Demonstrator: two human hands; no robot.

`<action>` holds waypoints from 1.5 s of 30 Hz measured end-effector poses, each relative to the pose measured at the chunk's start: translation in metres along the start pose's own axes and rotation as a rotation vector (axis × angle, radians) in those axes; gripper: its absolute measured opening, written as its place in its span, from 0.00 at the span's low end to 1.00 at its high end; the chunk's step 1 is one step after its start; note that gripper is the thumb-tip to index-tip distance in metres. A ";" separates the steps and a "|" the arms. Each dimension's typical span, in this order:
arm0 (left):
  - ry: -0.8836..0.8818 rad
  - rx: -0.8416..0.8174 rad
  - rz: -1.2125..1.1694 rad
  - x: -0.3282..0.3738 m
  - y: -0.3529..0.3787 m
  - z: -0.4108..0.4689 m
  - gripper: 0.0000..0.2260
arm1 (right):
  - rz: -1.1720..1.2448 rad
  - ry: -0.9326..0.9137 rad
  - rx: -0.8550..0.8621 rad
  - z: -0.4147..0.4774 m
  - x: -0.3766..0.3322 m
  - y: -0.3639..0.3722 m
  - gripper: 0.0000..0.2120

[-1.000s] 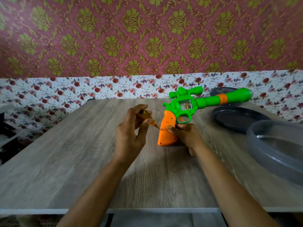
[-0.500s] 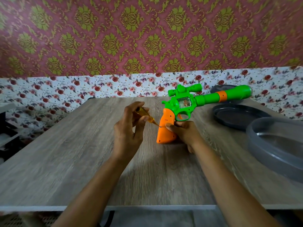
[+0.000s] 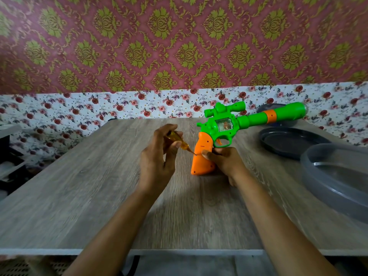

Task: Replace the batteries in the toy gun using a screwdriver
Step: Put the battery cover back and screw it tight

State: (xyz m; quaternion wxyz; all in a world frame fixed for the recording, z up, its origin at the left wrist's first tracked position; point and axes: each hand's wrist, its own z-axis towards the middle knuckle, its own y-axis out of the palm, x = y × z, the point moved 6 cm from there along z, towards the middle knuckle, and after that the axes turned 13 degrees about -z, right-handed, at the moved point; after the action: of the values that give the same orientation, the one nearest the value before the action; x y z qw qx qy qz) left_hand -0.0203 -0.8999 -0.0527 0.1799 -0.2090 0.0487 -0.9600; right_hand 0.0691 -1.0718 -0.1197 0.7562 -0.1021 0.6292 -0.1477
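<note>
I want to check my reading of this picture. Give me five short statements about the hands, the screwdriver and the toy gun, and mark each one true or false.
1. The left hand holds the screwdriver. True.
2. The screwdriver's tip is at the green barrel. False: it meets the orange handle of the toy gun.
3. The right hand holds the toy gun by its handle. True.
4. The toy gun lies flat. False: it stands with its butt on the table, barrel raised.
5. A tray lies left of the gun. False: the dark round tray lies to its right.
</note>
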 end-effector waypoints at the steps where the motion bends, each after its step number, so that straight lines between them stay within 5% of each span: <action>1: -0.001 -0.002 -0.002 0.000 0.000 0.000 0.14 | -0.001 -0.003 0.000 0.000 0.000 0.000 0.10; 12: 0.118 -0.015 0.064 0.006 0.001 0.000 0.17 | -0.043 -0.016 -0.004 0.003 0.003 0.000 0.09; 21: 0.067 0.164 0.026 0.007 -0.012 0.001 0.13 | -0.028 0.002 -0.017 0.004 0.006 0.001 0.10; 31: 0.115 0.169 0.027 0.011 -0.013 0.000 0.07 | -0.051 -0.019 -0.014 0.005 0.007 0.002 0.15; 39: 0.133 0.146 0.065 0.018 -0.011 0.001 0.15 | -0.072 -0.013 -0.010 0.004 0.004 0.001 0.10; 45: 0.183 0.116 0.051 0.019 -0.008 -0.001 0.07 | -0.050 -0.002 -0.030 0.003 0.003 0.002 0.05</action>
State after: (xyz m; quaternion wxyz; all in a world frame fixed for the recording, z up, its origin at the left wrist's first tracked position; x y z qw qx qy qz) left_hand -0.0391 -0.8989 -0.0447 0.2109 -0.1086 0.0143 -0.9713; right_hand 0.0728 -1.0711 -0.1225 0.7512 -0.1293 0.6281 -0.1568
